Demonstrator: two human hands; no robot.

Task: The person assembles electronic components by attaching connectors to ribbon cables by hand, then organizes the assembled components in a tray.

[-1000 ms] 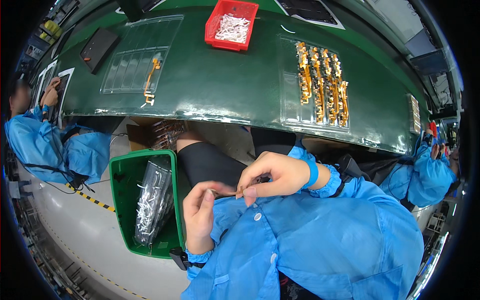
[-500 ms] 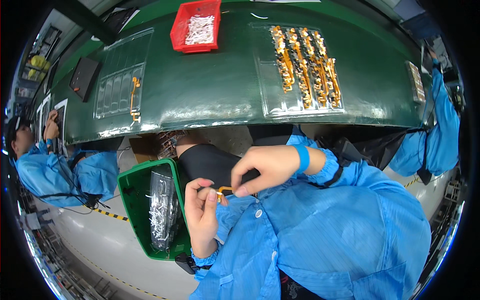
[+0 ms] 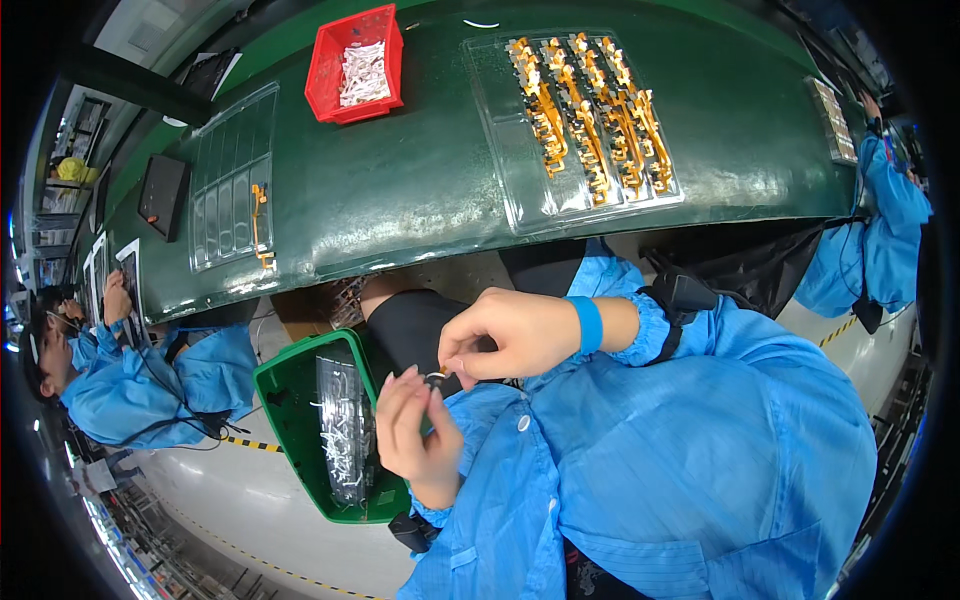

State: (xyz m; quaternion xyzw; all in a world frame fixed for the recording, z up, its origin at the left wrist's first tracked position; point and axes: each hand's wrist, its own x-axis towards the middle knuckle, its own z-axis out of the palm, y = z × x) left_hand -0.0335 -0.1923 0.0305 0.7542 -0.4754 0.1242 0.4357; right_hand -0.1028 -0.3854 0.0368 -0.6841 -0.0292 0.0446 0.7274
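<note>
In front of my body, above my lap, both hands meet at a small flex cable [image 3: 436, 377]. Most of it is hidden by fingers; a pale strip and a dark bit show. My right hand [image 3: 515, 335], with a blue band at the wrist, is closed in a pinch on its right end. My left hand [image 3: 415, 435] is slightly blurred, its fingertips and thumb brought together around the left end. On the green table, a clear tray [image 3: 490, 130] carries several rows of orange flex cables [image 3: 590, 120]. A single orange flex cable [image 3: 261, 225] lies in another clear tray [image 3: 225, 185] at the left.
A red bin [image 3: 322, 75] of small white pieces stands on the table [image 3: 400, 180]. Below, left of my legs, a green bin [image 3: 285, 430] holds clear plastic trays and white scraps. A black box [image 3: 165, 195] sits at the table's left. Co-workers in blue sit at both sides.
The view has shifted, moving the table items leftward. My hands have drawn closer together over the flex cable, and its orange strip is now mostly covered. My left hand has turned.
</note>
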